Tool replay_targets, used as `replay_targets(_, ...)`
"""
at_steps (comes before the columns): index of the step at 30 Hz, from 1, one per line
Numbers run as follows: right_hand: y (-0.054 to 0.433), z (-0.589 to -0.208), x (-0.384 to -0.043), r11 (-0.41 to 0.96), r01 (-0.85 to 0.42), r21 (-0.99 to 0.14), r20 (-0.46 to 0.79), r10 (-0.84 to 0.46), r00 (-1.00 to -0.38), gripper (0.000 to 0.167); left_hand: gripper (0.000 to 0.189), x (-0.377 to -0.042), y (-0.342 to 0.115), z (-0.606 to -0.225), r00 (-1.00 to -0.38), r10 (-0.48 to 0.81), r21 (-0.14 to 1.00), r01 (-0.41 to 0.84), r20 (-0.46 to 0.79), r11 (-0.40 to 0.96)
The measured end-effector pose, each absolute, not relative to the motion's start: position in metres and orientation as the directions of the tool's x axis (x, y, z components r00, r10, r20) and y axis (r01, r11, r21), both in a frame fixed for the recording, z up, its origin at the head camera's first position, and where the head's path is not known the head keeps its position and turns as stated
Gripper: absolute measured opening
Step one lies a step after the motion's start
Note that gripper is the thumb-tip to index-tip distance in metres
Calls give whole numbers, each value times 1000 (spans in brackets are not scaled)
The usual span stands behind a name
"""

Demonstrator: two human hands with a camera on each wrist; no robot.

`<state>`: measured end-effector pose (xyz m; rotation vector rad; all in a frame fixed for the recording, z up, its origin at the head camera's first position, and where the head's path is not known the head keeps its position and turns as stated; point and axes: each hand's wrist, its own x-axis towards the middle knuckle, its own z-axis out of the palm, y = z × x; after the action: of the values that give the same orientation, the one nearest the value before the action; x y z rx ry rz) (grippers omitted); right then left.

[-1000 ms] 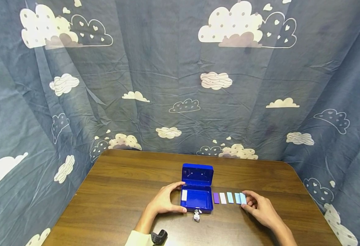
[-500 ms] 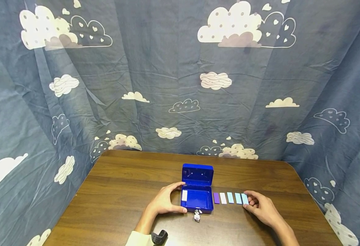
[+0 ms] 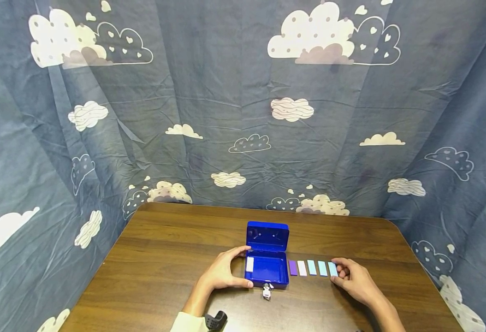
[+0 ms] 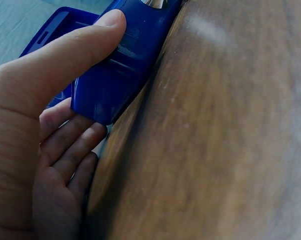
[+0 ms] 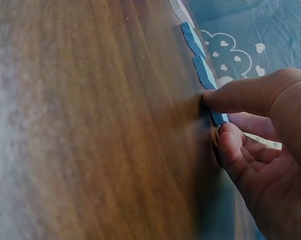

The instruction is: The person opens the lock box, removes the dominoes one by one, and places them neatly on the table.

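A blue metal cash box (image 3: 287,275) stands on the table with its lid raised and a key (image 3: 267,292) hanging at its front. My left hand (image 3: 222,271) holds the box by its left end, thumb on the front and fingers at the side and back. Inside the box, along the left wall, lies a white block (image 3: 249,264). To the right of the box runs a row of flat rectangular blocks: a purple block (image 3: 293,268), a pinkish-white block (image 3: 302,268) and several light-blue ones. My right hand (image 3: 356,280) pinches the rightmost light-blue block (image 3: 333,269), which sits on the table.
The wood-grain table (image 3: 176,240) has its far edge close to a grey-blue cloud-print curtain (image 3: 210,110) that surrounds it on the visible sides. A black wrist strap (image 3: 216,320) shows below the left hand, beside a pale sleeve (image 3: 189,323).
My right hand has moved slightly right with the last light-blue block, from overlapping its neighbour to standing apart from it. The left hand and the box stay put.
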<state>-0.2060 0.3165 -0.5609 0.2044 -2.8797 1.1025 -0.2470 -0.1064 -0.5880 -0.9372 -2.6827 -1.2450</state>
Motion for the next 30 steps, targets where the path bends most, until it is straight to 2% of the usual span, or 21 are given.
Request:
replay_targets(12, 319, -562, -207, 740, -131, -660, 75, -108, -991, 54, 96, -247, -106, -588, -815, 509, 683, 539, 276, 493)
replay_targets(22, 316, -565, -205, 734, -157, -661, 139, -86, -987, 53, 97, -249, -108, -587, -819, 507, 679, 535, 270, 503)
replay_targets(30, 318, -572, -201, 644, -216, -734, 220, -76, -973, 53, 96, -248, -107, -587, -819, 507, 679, 534, 269, 503)
